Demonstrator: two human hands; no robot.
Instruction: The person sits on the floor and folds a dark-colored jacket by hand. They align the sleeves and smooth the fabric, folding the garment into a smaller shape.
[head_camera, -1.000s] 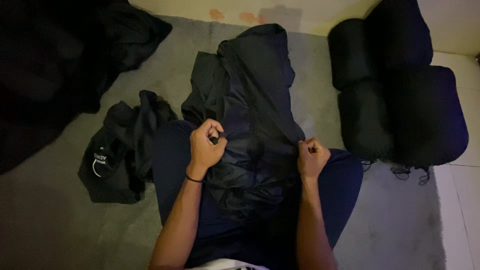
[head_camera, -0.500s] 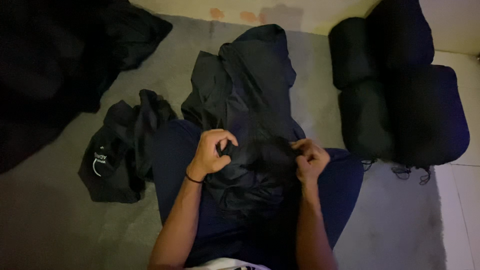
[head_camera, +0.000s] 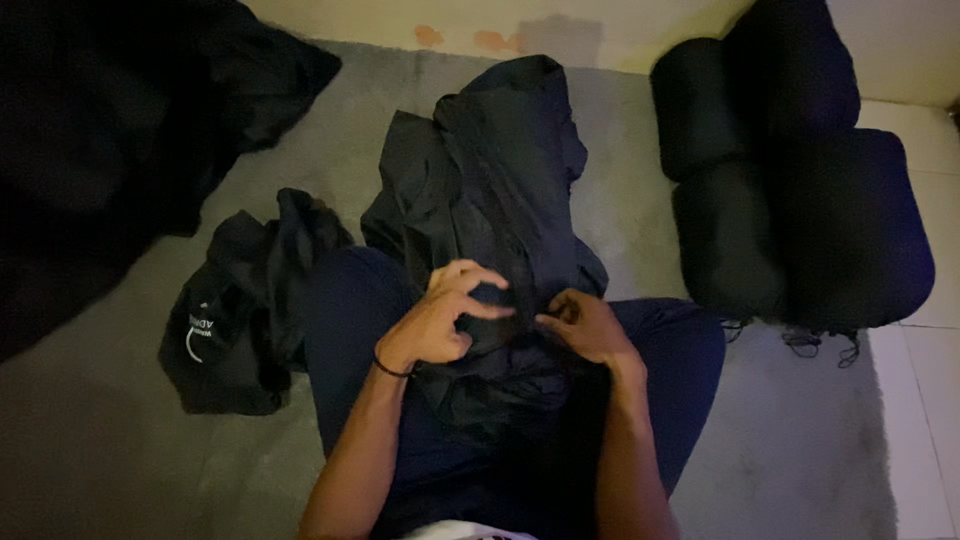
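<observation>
I see one dark jacket (head_camera: 500, 200) draped from my lap out toward twelve o'clock, its near end bunched over my thighs so both hands can work the cloth close in. My left hand (head_camera: 440, 320) sits at the centre of the lap, fingers curled and half closed, thumb and forefinger coming together on a fold of the jacket; a thin dark band circles that wrist. My right hand (head_camera: 585, 325) is just beside it at three o'clock, fingers bent and pinched on the same fold, so the two hands nearly touch. The light is dim, so I cannot tell exactly how much cloth each pinch takes in.

Count of the rest: one smaller dark garment (head_camera: 240, 310) lies crumpled on the grey rug (head_camera: 120, 450) at nine o'clock, against my left leg, a pale printed mark facing up. One large dark heap (head_camera: 120, 130) fills the ten o'clock corner, well apart from the hands. At two o'clock stand dark cushions (head_camera: 800, 200), stacked against the wall; I count about three rounded blocks, though their edges merge in shadow. Two hands, two garments, one heap.
</observation>
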